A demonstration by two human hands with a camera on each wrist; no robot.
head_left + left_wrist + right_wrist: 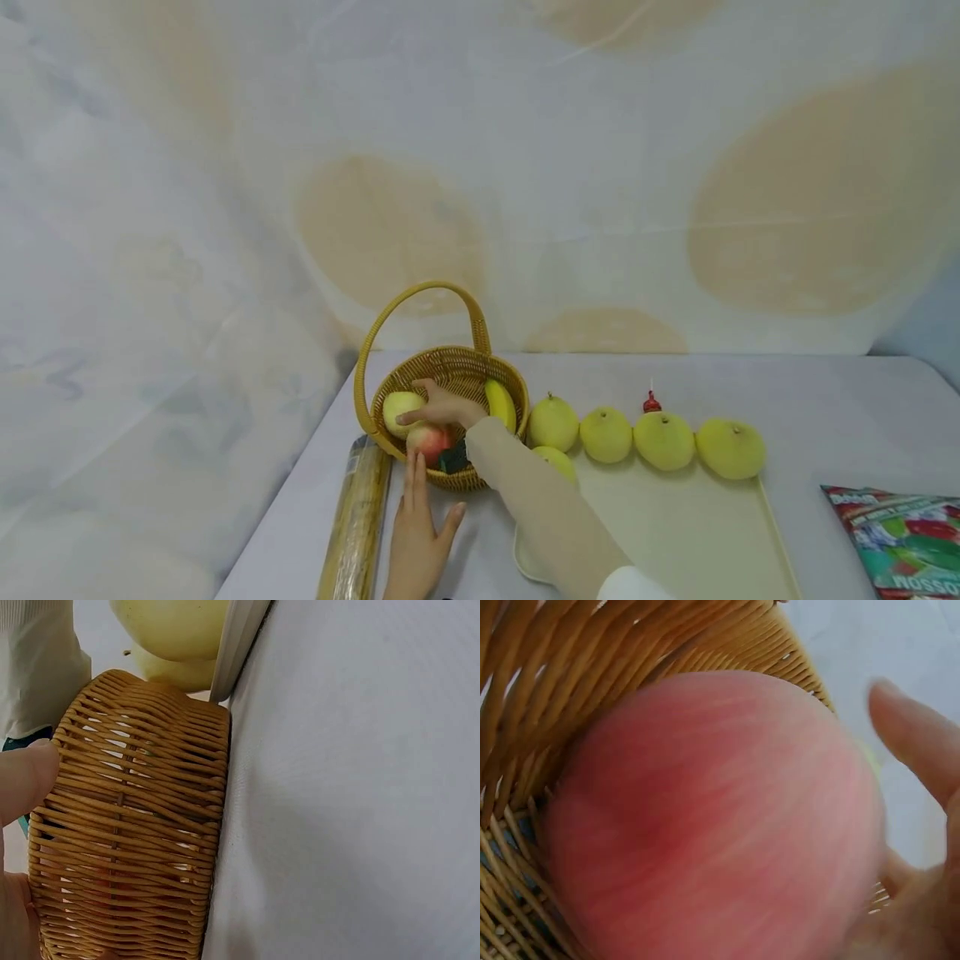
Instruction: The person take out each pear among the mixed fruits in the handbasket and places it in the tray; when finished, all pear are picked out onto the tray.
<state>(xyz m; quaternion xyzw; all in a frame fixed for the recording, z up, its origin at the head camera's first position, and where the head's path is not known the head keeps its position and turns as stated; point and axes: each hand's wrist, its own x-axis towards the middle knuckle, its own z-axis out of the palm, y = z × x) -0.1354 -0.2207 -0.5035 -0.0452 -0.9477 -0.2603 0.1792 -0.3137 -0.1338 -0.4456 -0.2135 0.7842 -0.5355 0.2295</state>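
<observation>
A woven basket (471, 477) with a tall arched handle stands at the table's left. Inside lie a pale yellow round fruit (397, 410), a pink-red round fruit (429, 442), a banana (501, 406) and a dark green item (453, 457). My right hand (444, 408) reaches into the basket, fingers spread over the pale fruit. In the right wrist view, the pink fruit (712, 825) looms blurred, with the thumb standing apart from it. My left hand (418, 529) touches the near rim with straight fingers; its thumb (26, 776) shows near the weave in the left wrist view.
A cream tray (682, 525) lies right of the basket, with several yellow-green round fruits (663, 442) along its far edge. Behind them stands a small red object (651, 402). A shiny wrapped roll (356, 517) lies left; a colourful bag (903, 537) lies far right.
</observation>
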